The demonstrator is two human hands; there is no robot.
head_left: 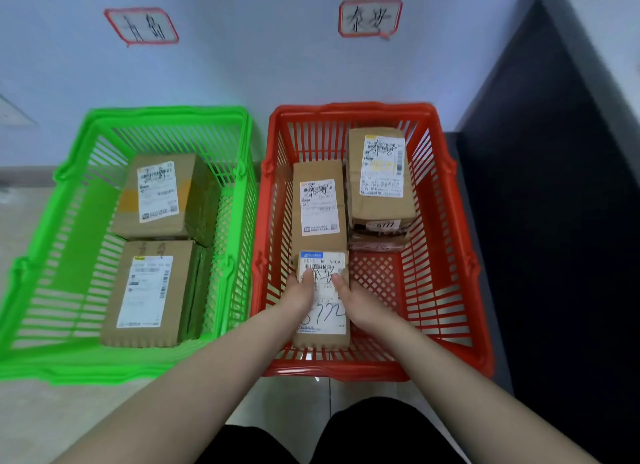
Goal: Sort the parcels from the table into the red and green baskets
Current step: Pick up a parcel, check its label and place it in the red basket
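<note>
Two slatted plastic baskets stand side by side on the floor against a pale wall. The green basket (86,363) is on the left and the red basket (346,371) on the right, and a red-framed handwritten sign (370,17) hangs above each. The green one holds two brown cardboard boxes, each with a white shipping label facing up, the far box (162,195) just behind the near box (149,293).

In the red basket a tall labelled box (379,172) sits in the far right corner on top of darker flat packets (379,238). A long narrow box (318,203) lies just beside it on the left.

The small cardboard parcel (323,311) is in the near-left part of the red basket, with its far end meeting the near end of the long narrow box. It is brown, and a white label covers nearly its whole top — a blue strip at the far edge, printed codes, a barcode and large handwritten digits. Whether it rests on the basket floor or hangs just above it cannot be told.

Both bare forearms reach down over the near rim. The left hand (301,295) clasps the parcel's left edge and the right hand (353,300) its right edge. Each thumb is pressed flat on the label, and the fingers curl down the sides, mostly hidden.
</note>
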